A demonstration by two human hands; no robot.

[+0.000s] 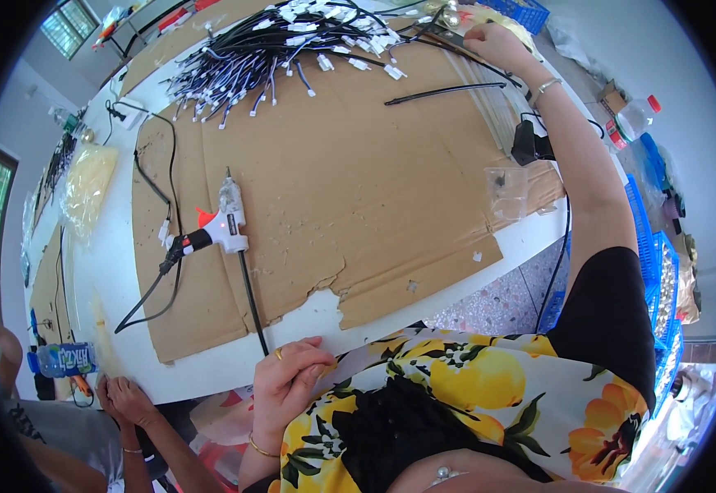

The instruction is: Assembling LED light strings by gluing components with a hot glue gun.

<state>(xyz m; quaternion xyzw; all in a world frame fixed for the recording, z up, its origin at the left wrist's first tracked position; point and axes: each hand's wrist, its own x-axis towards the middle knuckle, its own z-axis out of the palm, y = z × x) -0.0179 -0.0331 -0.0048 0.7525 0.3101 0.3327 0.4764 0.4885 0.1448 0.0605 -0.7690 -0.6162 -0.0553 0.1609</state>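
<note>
Black rod [252,300] just beside curled-closed left fingers [307,358]; grip of right fingers [476,32] unclear.

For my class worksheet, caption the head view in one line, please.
Right hand extended at far right of the table; glue gun on cardboard, cable bundle beyond.

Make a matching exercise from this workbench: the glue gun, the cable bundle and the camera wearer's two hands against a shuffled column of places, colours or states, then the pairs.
Column one
1. Glue gun
2. Cable bundle
3. Right hand
4. Left hand

Column two
A. By the near edge of the table, fingers curled
B. Heaped at the far side, black with white connectors
C. Stretched out to the far right
D. White and black with an orange-red trigger, lying on the cardboard

Pairs: 1-D, 2-B, 3-C, 4-A
</note>
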